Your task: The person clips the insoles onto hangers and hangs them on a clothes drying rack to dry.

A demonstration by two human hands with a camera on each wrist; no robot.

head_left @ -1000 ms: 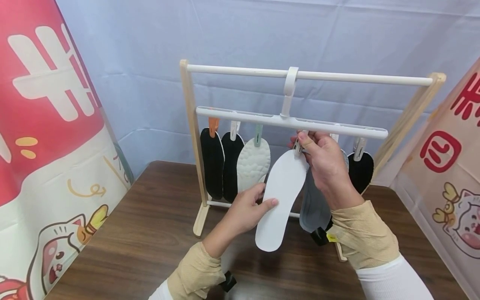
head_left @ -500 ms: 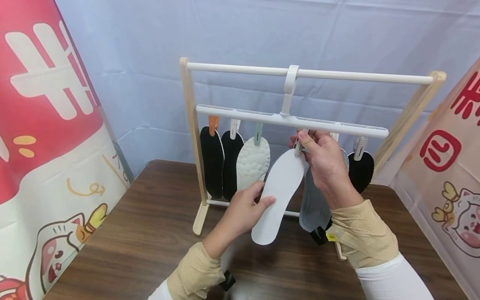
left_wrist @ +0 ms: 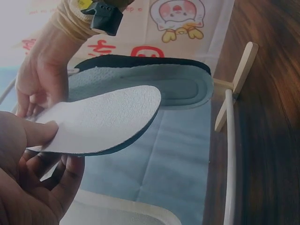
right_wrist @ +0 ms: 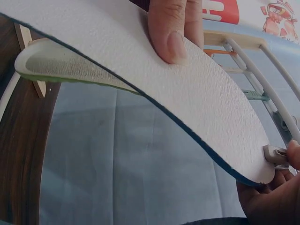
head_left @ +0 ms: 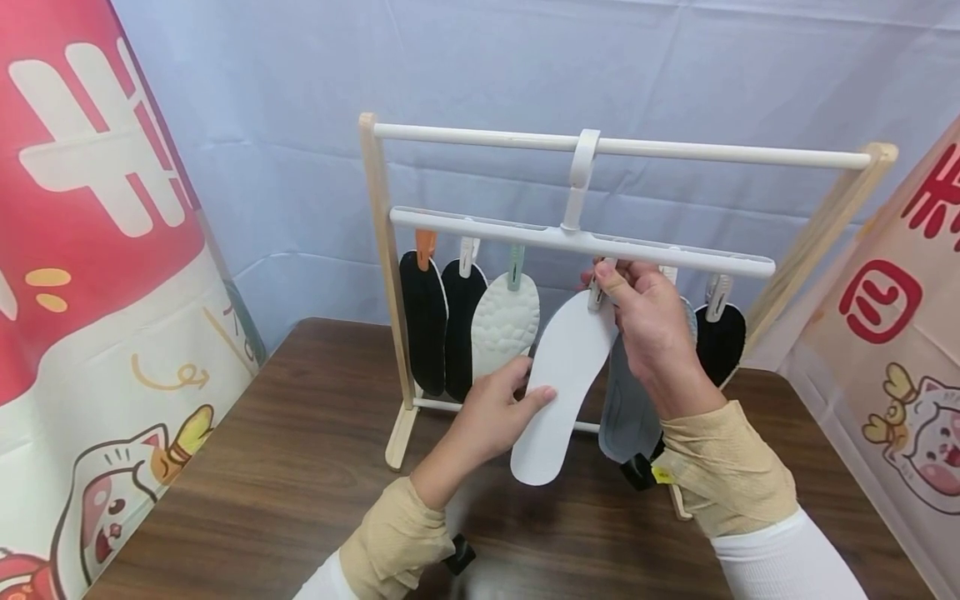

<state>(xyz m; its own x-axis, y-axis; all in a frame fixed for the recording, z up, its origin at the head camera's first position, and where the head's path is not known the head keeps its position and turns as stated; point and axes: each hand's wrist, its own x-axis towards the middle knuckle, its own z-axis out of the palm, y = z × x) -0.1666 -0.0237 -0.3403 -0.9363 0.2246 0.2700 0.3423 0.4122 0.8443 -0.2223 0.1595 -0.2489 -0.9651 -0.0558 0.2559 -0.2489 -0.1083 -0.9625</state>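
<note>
In the head view my left hand (head_left: 491, 412) pinches the left edge of a white insole (head_left: 564, 375), thumb on its face and fingers behind it. My right hand (head_left: 656, 329) grips a pale clothespin (head_left: 596, 297) under the hanger bar. The insole's upper end sits right at this clothespin. From the right wrist, the clothespin (right_wrist: 273, 154) overlaps the insole's narrow tip, with right-hand fingertips beside and beneath it. A dark blue edge shows along the white insole (left_wrist: 108, 122) in the left wrist view.
A white hanger (head_left: 487, 225) hangs from a wooden rack's top rail (head_left: 712, 152). Clipped to it are black insoles (head_left: 425, 329), a bumpy white insole (head_left: 506, 325) and, behind my right hand, a grey insole (head_left: 630, 408). The rack stands on a brown table (head_left: 315, 433).
The white insole's lower end swung left, then back right, and the insole now sits slightly higher at the clothespin. My left hand shifted slightly with it; my right hand stayed in place.
</note>
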